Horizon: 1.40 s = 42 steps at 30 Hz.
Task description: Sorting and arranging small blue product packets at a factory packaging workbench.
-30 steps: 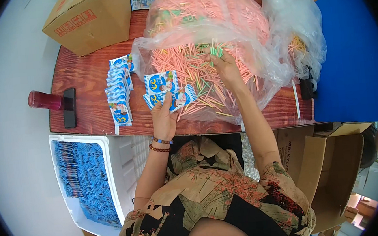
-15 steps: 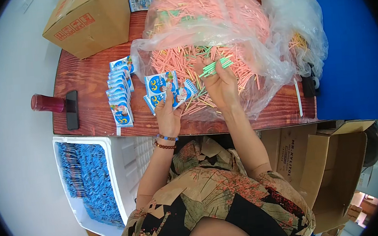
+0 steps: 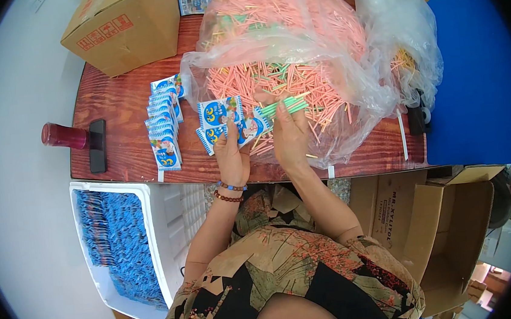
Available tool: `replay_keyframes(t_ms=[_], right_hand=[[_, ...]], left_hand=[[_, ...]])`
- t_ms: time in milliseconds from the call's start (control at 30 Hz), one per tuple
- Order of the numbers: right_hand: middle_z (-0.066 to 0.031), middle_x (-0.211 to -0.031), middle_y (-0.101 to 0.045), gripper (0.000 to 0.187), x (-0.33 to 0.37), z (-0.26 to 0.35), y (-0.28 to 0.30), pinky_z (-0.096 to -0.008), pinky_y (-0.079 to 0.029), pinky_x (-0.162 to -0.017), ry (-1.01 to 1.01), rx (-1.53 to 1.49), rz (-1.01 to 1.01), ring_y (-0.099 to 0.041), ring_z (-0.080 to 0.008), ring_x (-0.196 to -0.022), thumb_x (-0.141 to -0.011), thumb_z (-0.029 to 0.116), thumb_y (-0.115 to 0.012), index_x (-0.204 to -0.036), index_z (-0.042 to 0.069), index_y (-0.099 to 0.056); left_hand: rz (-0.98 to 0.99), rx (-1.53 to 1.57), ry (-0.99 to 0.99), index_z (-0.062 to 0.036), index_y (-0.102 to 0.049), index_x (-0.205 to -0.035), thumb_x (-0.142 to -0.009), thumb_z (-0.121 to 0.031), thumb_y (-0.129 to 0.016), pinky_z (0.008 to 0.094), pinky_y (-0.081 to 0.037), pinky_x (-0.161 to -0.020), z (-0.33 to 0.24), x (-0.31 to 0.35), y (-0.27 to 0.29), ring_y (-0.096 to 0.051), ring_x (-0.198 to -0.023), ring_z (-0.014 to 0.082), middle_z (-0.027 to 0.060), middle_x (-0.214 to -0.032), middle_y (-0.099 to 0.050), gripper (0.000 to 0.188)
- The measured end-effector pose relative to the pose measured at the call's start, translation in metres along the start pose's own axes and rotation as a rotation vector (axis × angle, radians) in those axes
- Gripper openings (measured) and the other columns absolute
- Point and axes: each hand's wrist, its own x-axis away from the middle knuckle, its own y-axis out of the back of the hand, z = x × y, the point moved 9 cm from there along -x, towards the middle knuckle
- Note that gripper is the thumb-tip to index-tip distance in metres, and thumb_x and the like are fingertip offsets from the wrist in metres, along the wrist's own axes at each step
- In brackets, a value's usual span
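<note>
Head camera: the left hand point(image 3: 229, 152) has its thumb pressed flat over a small fan of glossy, crimp-edged white-and-blue packets point(image 3: 220, 113), its other fingers mostly hidden beneath, so the grip is closed on them. Just beside it, the right hand point(image 3: 291, 141) pinches a bundle of slim green sticks point(image 3: 290, 104), smooth and straight like short straws, the thumb laid across them and the fingers behind largely out of sight. The left ends of the bundle reach the right-hand edge of the packets; I cannot tell whether any go inside. Both hands are over the near edge of a crinkled, see-through plastic bag point(image 3: 195, 64), slumped open around a loose heap of thin pink sticks point(image 3: 233, 82) mixed with some green and yellow ones. The bag lies on a table point(image 3: 114, 105) with reddish, streaked wood grain. To the left, more flat packets overlap like shingles in a row point(image 3: 163, 134), near a slim dark phone point(image 3: 98, 150). Below stands a thick-walled white foam box point(image 3: 147, 208) packed with blue wrappers point(image 3: 129, 243).
</note>
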Motion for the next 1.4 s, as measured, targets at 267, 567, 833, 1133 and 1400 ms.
replay_keyframes(t_ms=[267, 567, 833, 1133, 1400], right_hand=[[-0.0214, -0.12, -0.06, 0.014, 0.001, 0.004, 0.002, -0.0423, -0.04, -0.102, 0.052, -0.003, -0.046, -0.057, -0.0274, -0.114, -0.102, 0.015, -0.043, -0.109, 0.004, -0.049], [-0.0218, -0.117, -0.062, 0.012, 0.0, 0.006, -0.007, -0.0434, -0.037, -0.106, 0.095, -0.072, 0.1, -0.055, -0.0295, -0.117, -0.101, 0.013, -0.043, -0.109, 0.004, -0.046], [-0.0194, -0.124, -0.06, 0.014, 0.007, 0.007, -0.008, -0.0407, -0.03, -0.11, 0.099, 0.162, 0.012, -0.037, -0.0305, -0.137, -0.101, 0.014, -0.043, -0.11, 0.003, -0.048], [-0.0151, -0.142, -0.048, 0.035, 0.009, 0.001, -0.019, -0.0384, -0.026, -0.113, 0.086, 0.199, 0.068, -0.033, -0.0242, -0.14, -0.101, 0.016, -0.043, -0.131, 0.001, -0.05], [-0.0157, -0.147, -0.041, 0.043, 0.004, 0.008, -0.027, -0.0359, -0.025, -0.114, 0.067, 0.524, 0.239, -0.033, -0.0247, -0.139, -0.099, 0.02, -0.045, -0.137, 0.0, -0.048]], left_hand=[[-0.014, 0.082, 0.004, -0.0056, -0.064, -0.105, -0.1, -0.025, -0.054, 0.0326, -0.058, -0.077, -0.004, 0.001, -0.004, -0.067, -0.088, 0.0143, 0.0035, -0.101, -0.069, 0.022], [0.012, 0.086, 0.048, -0.0056, -0.065, -0.103, -0.099, -0.025, -0.055, 0.0312, -0.058, -0.074, 0.002, -0.004, 0.006, -0.067, -0.088, 0.0139, 0.0036, -0.1, -0.069, 0.022], [-0.012, 0.089, -0.011, -0.0037, -0.064, -0.101, -0.099, -0.023, -0.055, 0.0327, -0.058, -0.077, 0.001, 0.002, -0.004, -0.067, -0.088, 0.0143, 0.0051, -0.099, -0.069, 0.021], [0.081, 0.207, -0.036, -0.0061, -0.06, -0.115, -0.1, -0.021, -0.052, 0.0343, -0.057, -0.083, 0.005, -0.008, -0.005, -0.066, -0.096, 0.0156, 0.0038, -0.108, -0.066, 0.023], [0.199, 0.486, 0.152, -0.0098, -0.055, -0.125, -0.099, -0.03, -0.054, 0.0387, -0.052, -0.089, 0.025, -0.015, 0.001, -0.061, -0.108, 0.019, 0.0043, -0.12, -0.063, 0.033]])
